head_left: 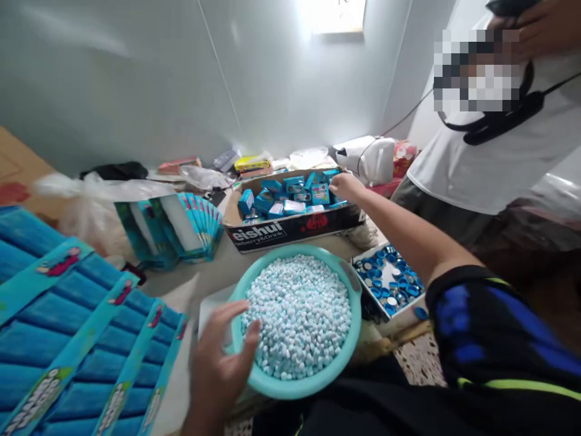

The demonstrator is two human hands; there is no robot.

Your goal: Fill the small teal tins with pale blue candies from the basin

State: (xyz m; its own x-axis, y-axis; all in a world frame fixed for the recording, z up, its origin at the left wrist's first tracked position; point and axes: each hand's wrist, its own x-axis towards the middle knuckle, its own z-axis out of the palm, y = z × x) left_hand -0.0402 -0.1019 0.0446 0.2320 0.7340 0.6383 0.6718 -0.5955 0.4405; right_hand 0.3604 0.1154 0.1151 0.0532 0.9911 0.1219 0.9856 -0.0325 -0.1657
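Note:
My left hand (pixel 227 354) is open, thumb and fingers apart, at the left rim of a turquoise plastic basin (pixel 355 339). Small pale blue and white candies (pixel 299 318) fill the basin. My right arm stretches forward to a long black cardboard box (pixel 290 235), where my right hand (pixel 345 186) is at the right end, its fingers curled down beside the little blue packs (pixel 320 194). Whether those fingers grip a pack is hidden. Several such packs lie jumbled in the box.
Blue bottle caps (pixel 394 281) fill a white tray right of the basin. Stacked blue cartons (pixel 54 339) stand at the left, with folded blue card sleeves (pixel 195 224) behind. Another person in a white shirt (pixel 472 163) stands at the right. A white bag (pixel 370 158) lies by the wall.

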